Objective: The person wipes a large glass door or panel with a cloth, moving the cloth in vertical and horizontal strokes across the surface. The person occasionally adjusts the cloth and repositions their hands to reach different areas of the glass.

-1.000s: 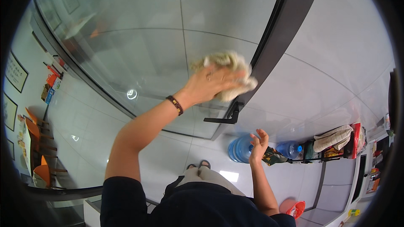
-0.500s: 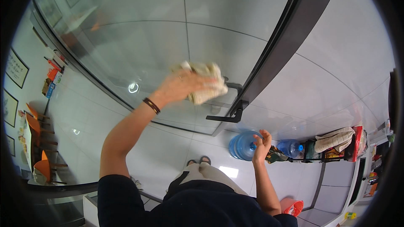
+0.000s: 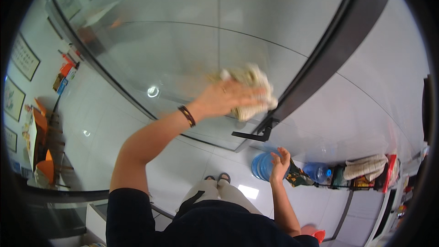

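A cream, crumpled cleaning cloth (image 3: 252, 75) lies under my left hand (image 3: 226, 98), which presses it against the glass door panel (image 3: 173, 55). The fingers stretch over the cloth toward the dark door frame (image 3: 340, 36), and part of the cloth bunches out above and below them. Just beneath the cloth is the black lever handle (image 3: 256, 135). My right hand (image 3: 280, 163) is raised in the air with loosely curled fingers, holding nothing that I can see. It hangs in front of a large blue water jug (image 3: 262, 165) on the floor.
A second blue jug (image 3: 316, 172) stands along the right wall beside a low rack with a folded towel (image 3: 365, 167) on top. A red bucket (image 3: 313, 232) is at the lower right. Orange chairs (image 3: 45, 169) line a table at far left.
My left hand and the cloth have slid right across the glass, closer to the door frame. The view has shifted slightly; my right hand stays raised near the jug.
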The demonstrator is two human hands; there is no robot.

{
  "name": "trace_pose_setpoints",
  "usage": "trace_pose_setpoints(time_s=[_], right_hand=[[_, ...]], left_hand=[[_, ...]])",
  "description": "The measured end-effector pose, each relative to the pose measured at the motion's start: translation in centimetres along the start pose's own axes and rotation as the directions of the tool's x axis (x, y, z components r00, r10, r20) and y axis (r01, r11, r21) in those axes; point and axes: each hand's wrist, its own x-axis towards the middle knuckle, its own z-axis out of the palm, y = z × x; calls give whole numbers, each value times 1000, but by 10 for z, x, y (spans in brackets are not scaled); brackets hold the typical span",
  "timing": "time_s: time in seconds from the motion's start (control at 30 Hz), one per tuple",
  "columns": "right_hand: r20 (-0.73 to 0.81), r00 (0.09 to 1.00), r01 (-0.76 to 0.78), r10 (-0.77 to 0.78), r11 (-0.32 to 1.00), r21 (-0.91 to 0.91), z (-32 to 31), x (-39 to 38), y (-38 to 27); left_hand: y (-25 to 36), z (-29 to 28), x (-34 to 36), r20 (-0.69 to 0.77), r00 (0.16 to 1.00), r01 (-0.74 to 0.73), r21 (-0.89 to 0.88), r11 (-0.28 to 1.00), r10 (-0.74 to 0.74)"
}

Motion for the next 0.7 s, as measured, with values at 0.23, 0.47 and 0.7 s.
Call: trace_pose_setpoints(time_s=[0.23, 0.47, 0.7], right_hand=[[-21, 1000, -4, 4, 1000, -9, 13, -5, 19], [-147, 988, 29, -47, 992, -122, 31, -12, 15], [-221, 975, -51, 13, 984, -168, 90, -70, 34]], left_hand=[[6, 32, -57, 111, 990, 66, 219, 973, -92], [-78, 36, -177, -202, 888, 440, 110, 891, -413], [-194, 30, -316, -402, 675, 700, 86, 709, -618]])
